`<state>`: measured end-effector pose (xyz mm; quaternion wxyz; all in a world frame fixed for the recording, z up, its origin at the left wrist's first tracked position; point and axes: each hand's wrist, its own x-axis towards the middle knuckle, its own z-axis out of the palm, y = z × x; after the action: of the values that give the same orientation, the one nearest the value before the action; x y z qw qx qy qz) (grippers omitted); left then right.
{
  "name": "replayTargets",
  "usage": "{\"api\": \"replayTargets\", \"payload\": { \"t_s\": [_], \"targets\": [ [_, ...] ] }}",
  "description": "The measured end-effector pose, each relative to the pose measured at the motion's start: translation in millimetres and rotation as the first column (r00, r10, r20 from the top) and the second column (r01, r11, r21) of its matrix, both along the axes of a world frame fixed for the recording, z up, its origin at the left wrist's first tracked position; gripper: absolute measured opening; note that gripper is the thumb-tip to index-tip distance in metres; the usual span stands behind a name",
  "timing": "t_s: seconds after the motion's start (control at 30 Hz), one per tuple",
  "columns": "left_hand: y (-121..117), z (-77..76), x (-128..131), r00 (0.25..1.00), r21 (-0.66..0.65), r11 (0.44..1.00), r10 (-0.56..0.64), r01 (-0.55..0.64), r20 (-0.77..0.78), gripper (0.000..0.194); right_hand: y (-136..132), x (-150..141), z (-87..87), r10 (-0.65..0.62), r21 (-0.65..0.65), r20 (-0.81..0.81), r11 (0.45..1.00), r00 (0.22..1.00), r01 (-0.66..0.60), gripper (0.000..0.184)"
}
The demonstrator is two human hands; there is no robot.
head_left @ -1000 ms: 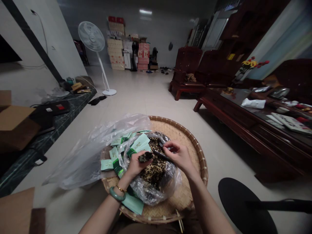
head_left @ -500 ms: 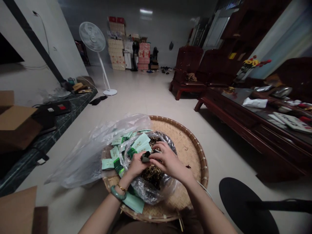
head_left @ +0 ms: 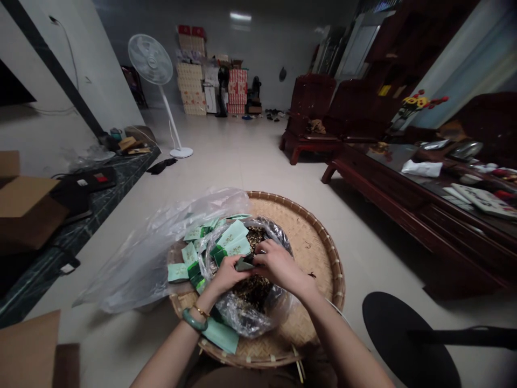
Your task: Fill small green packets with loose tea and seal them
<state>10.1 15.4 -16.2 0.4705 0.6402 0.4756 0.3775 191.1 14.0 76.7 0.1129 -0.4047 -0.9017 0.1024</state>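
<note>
Head view: small packet (head_left: 244, 264) pinched between left hand (head_left: 226, 274), right hand (head_left: 278, 267).

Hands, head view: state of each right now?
Left hand: closed on a small green packet, over the bag of loose tea.
Right hand: fingers pinched on the same packet's top.

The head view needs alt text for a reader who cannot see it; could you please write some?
Two bare hands, left hand and right hand, pinch a small green packet over a clear plastic bag of dark loose tea on a round woven bamboo tray. More green packets lie at the left; a standing fan stands behind.
</note>
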Motion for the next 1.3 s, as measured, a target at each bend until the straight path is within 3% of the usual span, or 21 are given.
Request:
{"api": "replayTargets", "payload": {
  "t_s": [0.13,0.23,0.4,0.53,0.67,0.73,0.8,0.87,1.0,1.17,1.3],
  "targets": [
    [1.1,-5.2,-2.0,0.999,0.000,1.000,-0.006,0.006,-0.044,0.014,9.8,-4.3,-17.7,0.035,-0.083,0.069,0.996,0.997,-0.030,0.016],
    [2.0,-1.3,-2.1,0.999,-0.009,0.999,-0.047,0.047,0.017,0.025,17.6,-2.6,-27.9,0.027,-0.100,0.032,0.995,0.999,-0.023,0.019],
    [6.2,13.7,2.3,0.987,-0.068,0.997,0.031,-0.021,0.157,0.035,29.2,3.6,-35.2,-0.078,-0.173,-0.216,0.984,0.973,0.040,0.018],
    [8.2,24.2,8.0,0.974,-0.067,0.990,0.133,-0.123,0.185,0.043,37.6,2.2,-42.6,-0.292,-0.357,-0.523,0.928,0.801,0.105,0.022],
    [8.3,30.0,11.9,0.965,-0.064,0.985,0.170,-0.161,0.197,0.045,42.4,-1.2,-48.8,-0.482,-0.575,-0.677,0.818,0.556,0.009,0.027],
    [8.2,31.5,12.5,0.967,-0.062,0.985,0.169,-0.159,0.192,0.045,42.6,-1.8,-49.3,-0.539,-0.651,-0.676,0.757,0.503,-0.062,0.030],
    [8.2,32.1,12.3,0.968,-0.065,0.985,0.167,-0.157,0.190,0.044,41.5,-1.6,-48.9,-0.562,-0.692,-0.649,0.716,0.513,-0.092,0.035],
    [8.3,32.1,11.6,0.963,-0.057,0.982,0.187,-0.180,0.194,0.041,38.9,-1.4,-49.0,-0.577,-0.698,-0.640,0.712,0.508,-0.070,0.037],
    [9.2,30.3,11.6,0.944,-0.032,0.970,0.243,-0.242,0.223,0.036,29.0,-4.9,-51.8,-0.586,-0.623,-0.709,0.781,0.392,0.041,0.034],
    [7.9,28.2,17.3,0.911,0.027,0.940,0.323,-0.341,0.257,0.037,10.8,-18.9,-54.2,-0.518,-0.471,-0.757,0.855,0.400,0.216,0.018],
    [4.2,27.1,21.2,0.882,0.061,0.905,0.392,-0.420,0.263,0.038,-2.2,-27.5,-57.0,-0.510,-0.385,-0.788,0.846,0.346,0.369,0.027]
  ]
}}
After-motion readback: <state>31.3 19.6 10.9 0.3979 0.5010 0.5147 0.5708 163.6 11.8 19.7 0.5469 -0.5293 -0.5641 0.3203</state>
